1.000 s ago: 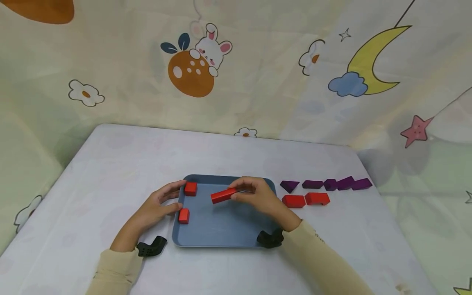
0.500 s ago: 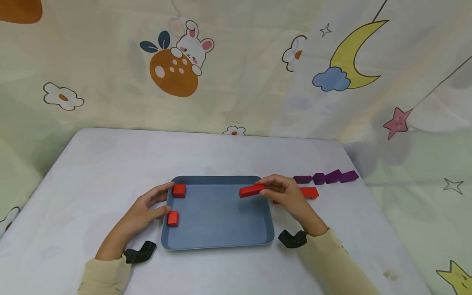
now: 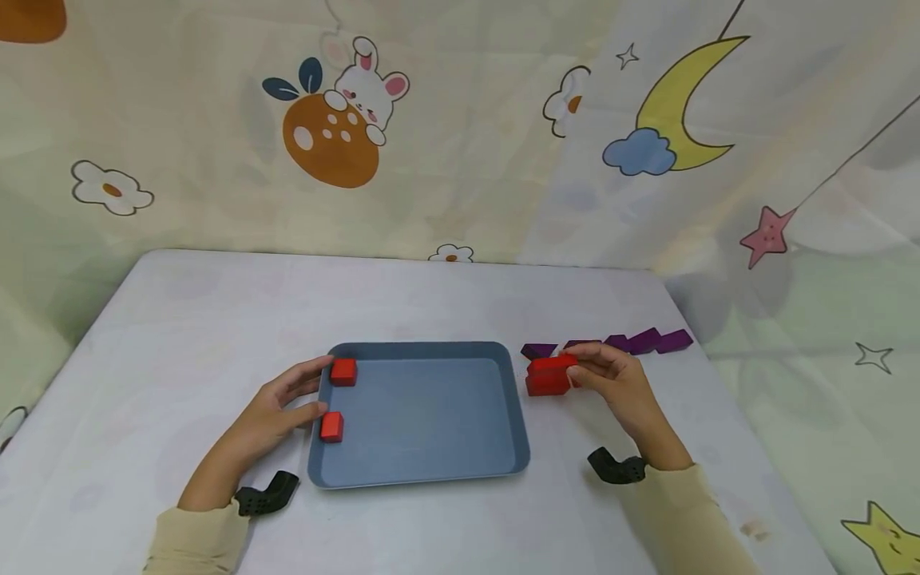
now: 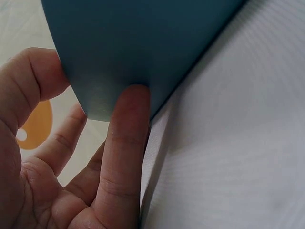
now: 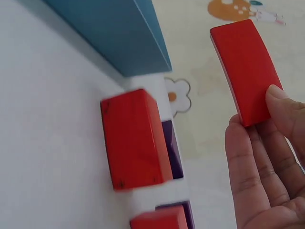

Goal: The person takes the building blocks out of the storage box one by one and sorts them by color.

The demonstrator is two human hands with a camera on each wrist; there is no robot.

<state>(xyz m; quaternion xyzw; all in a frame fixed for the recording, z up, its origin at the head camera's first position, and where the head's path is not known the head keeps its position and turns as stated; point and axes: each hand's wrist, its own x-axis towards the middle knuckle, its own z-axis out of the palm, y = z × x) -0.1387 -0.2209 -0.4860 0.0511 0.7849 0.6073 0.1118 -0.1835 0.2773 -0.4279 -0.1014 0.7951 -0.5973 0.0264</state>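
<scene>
My right hand (image 3: 607,379) pinches a flat red block (image 5: 248,71) between thumb and fingers, holding it up just right of the tray. Below it a thicker red block (image 5: 131,140) lies on the table, overlapped by the held one in the head view. Another red block (image 5: 162,218) lies farther along, mostly hidden by the hand in the head view. At the left end of the blue tray (image 3: 424,482), my left hand (image 3: 276,407) touches the rim and outer wall with spread fingers. Inside, two small red blocks sit by the left wall, one far (image 3: 343,372), one nearer (image 3: 331,427).
Several purple blocks stand in a row behind the red ones, including a triangular one (image 3: 537,350) and a slanted one at the right end (image 3: 674,341). A white cloth covers the table (image 3: 402,295), and a printed curtain (image 3: 460,144) hangs along its back.
My right hand has carried the flat red block from over the tray rightwards past its right edge to the other red blocks. The left hand stays at the tray; the head view has shifted.
</scene>
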